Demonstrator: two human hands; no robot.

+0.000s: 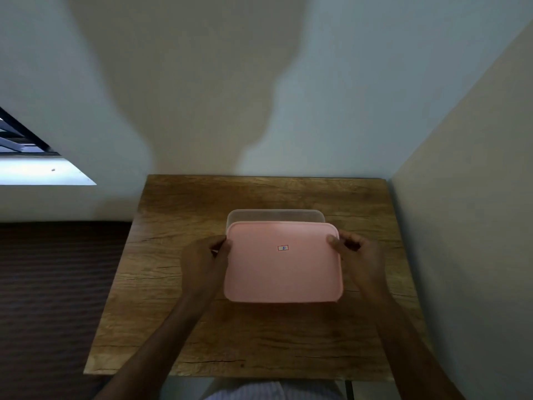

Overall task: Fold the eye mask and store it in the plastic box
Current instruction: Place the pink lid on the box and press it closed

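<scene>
Over the clear plastic box [275,215], both hands' grips, left hand [205,256] and right hand [355,252], clamp its pink lid [284,262].

The lid [284,262] is soft pink all over. In its middle sits a tiny white sticker [283,248] with a red edge and a small blue mark. The box [275,215] under it is see-through and looks a bit grey. The table [253,336] is brown wood with dark wavy lines and cracks. The wall [360,82] is pale white with a big grey shadow [196,96] on it. The floor [54,298] is dark brown with thin stripes.
</scene>
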